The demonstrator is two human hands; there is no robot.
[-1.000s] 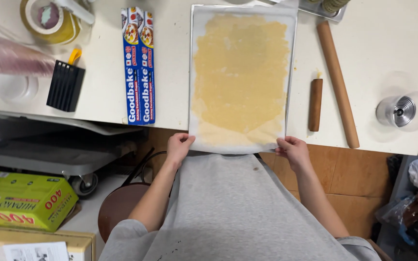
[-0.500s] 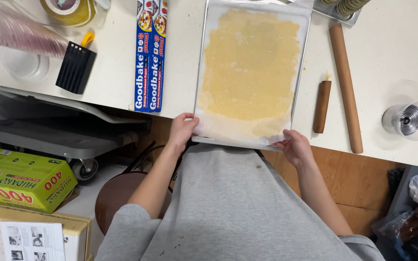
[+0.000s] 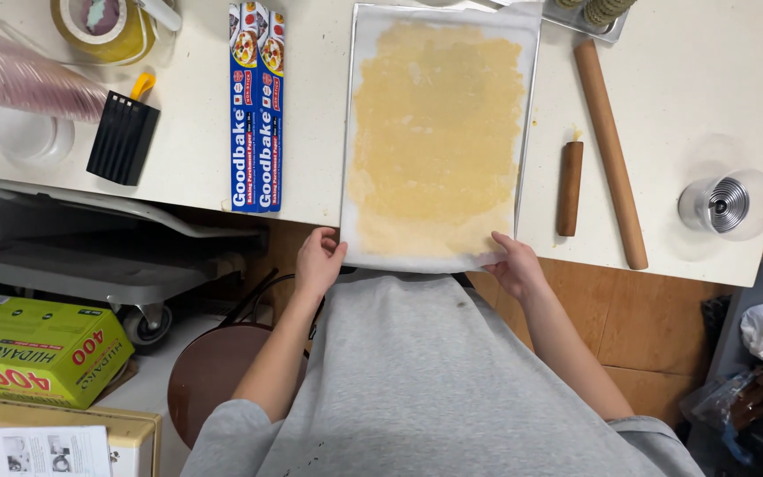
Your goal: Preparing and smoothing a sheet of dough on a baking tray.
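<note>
One baking tray (image 3: 530,132) of rolled dough (image 3: 439,132) overhangs the table edge; left hand (image 3: 318,261) and right hand (image 3: 514,265) grip its near corners, fingers curled. Right of the tray: two rolling pins, one long (image 3: 611,155), one short (image 3: 570,187).

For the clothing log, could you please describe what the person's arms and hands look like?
Both arms are bare from above the elbow down; grey short sleeves of a grey top cover the upper arms. The left hand and right hand wear no gloves; no rings or watch show.
</note>
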